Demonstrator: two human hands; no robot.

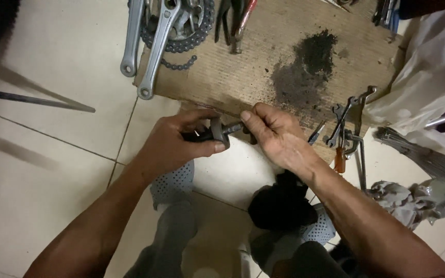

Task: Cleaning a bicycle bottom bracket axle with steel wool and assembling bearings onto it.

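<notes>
**Both hands on a greasy axle part**

We grip a dark metal axle piece (220, 131) above the tiled floor (52, 154): our left hand (173, 144) closes around its body, our right hand (274, 131) pinches its threaded end. Cardboard (263, 62) with crank arms (150, 46) and wrenches (348, 118) lies just beyond.
</notes>
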